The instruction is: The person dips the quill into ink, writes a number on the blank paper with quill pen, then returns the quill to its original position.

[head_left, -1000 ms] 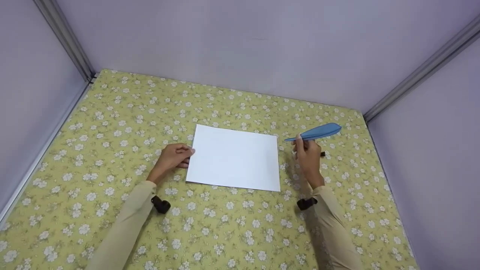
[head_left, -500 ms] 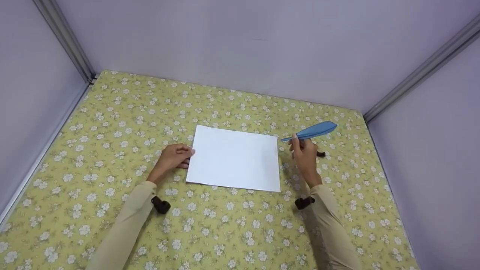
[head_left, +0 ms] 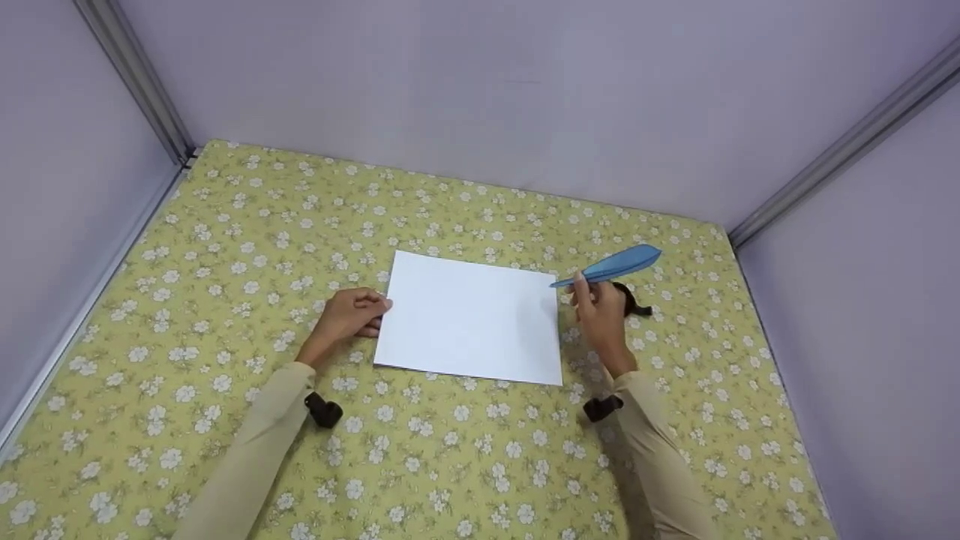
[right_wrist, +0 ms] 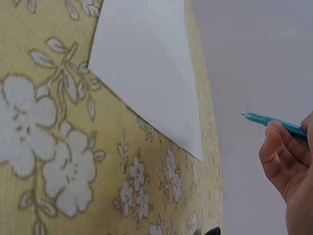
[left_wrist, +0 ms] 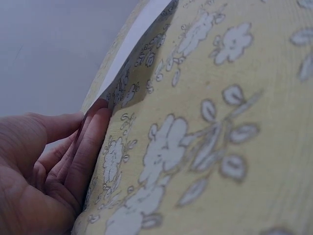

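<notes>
A blank white sheet of paper lies on the flowered tablecloth. My left hand pinches its left edge, thumb above and fingers beneath; in the left wrist view that edge of the paper stands slightly off the cloth. My right hand pinches a blue feather-shaped pen between thumb and fingers. The pen's writing tip points left, over the sheet's upper right corner. In the right wrist view the teal pen shows its bare tip, held above the table; the right hand is cut off by the frame.
A small dark object lies on the cloth just beyond the right hand, partly hidden by it. Pale walls enclose the table at the back and sides. Each sleeve carries a black wrist camera.
My right hand has moved left with the feather pen, bringing its tip from beside the sheet to over its corner. More of the dark object now shows. My left hand has stayed put.
</notes>
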Available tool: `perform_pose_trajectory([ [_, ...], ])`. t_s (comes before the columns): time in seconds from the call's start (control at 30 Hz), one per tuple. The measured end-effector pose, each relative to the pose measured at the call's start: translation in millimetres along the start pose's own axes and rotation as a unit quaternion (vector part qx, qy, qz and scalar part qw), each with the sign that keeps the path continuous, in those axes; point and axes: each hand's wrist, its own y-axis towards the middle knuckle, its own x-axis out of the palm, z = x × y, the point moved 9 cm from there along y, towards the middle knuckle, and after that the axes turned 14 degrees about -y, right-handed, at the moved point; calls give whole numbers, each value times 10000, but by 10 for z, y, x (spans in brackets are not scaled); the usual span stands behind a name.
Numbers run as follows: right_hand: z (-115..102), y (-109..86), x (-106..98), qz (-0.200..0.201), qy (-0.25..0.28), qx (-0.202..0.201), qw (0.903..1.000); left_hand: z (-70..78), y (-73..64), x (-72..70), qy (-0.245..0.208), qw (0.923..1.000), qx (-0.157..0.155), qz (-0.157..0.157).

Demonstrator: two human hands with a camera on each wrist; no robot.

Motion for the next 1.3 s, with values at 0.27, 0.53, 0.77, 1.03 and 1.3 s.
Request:
perform_pose_trajectory([
  [0.27, -308, -77, -6, -26, 260, 30, 9997, -14, -20, 35, -73, 9999, -108, 92],
  [0.53, -409, -78, 96, -80, 221, 135, 9996, -20, -24, 32, -189, 9996, -182, 112],
  [0.77, -461, -85, 185, -114, 305, 239, 9992, -25, -49, 13, -104, 9998, -64, 139],
  [1.03, -543, -80, 259, -166, 479, 274, 9983, -12, -78, -24, -36, 9998, -91, 191],
  [1.3, -566, -38, 312, -143, 589, 441, 9972, 19, -48, -16, -85, 9998, -70, 174],
])
